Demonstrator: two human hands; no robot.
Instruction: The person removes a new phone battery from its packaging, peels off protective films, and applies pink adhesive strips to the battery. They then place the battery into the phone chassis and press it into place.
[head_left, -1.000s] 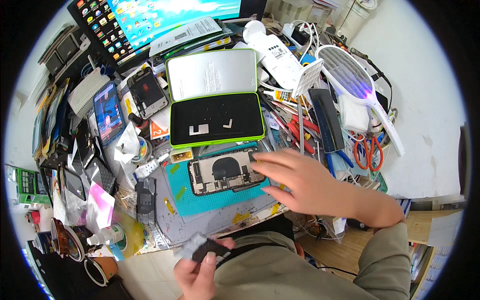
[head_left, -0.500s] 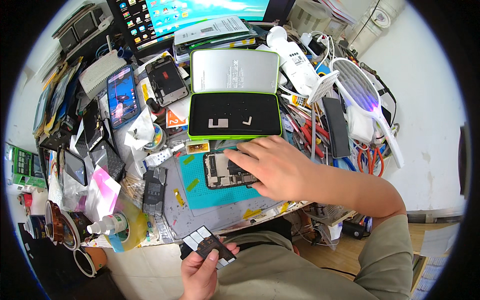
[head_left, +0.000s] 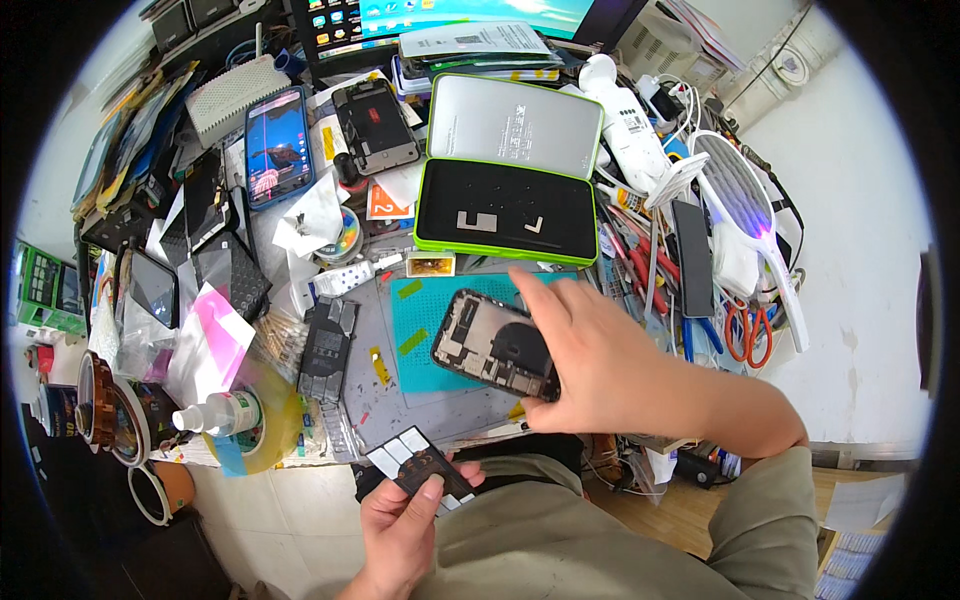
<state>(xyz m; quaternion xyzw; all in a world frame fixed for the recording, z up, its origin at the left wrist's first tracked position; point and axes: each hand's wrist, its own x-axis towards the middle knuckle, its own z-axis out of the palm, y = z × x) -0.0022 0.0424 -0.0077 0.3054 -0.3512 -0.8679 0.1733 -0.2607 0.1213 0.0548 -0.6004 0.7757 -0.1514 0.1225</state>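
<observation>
My right hand [head_left: 605,355] grips an opened phone [head_left: 490,342] by its right end, fingers on the far edge and thumb at the near edge. Its inner parts face up, and it is tilted above the turquoise mat [head_left: 415,375]. In my left hand [head_left: 405,535], near the front edge of the desk, is a flat black phone battery [head_left: 425,468] with white strips at its ends, pinched between thumb and fingers. A dark battery-like piece [head_left: 327,348] lies on the desk left of the mat.
Behind the mat stands an open green-rimmed case [head_left: 508,247] with small metal parts in it. Pliers and screwdrivers [head_left: 640,260] crowd the right side, by an electric swatter [head_left: 765,250]. At left are a white-capped bottle [head_left: 220,412], tape rolls and a blue phone [head_left: 279,145].
My right hand has picked the opened phone up from the mat and tilted it, moving slightly nearer to me. My left hand still holds the battery in nearly the same place. The view has shifted.
</observation>
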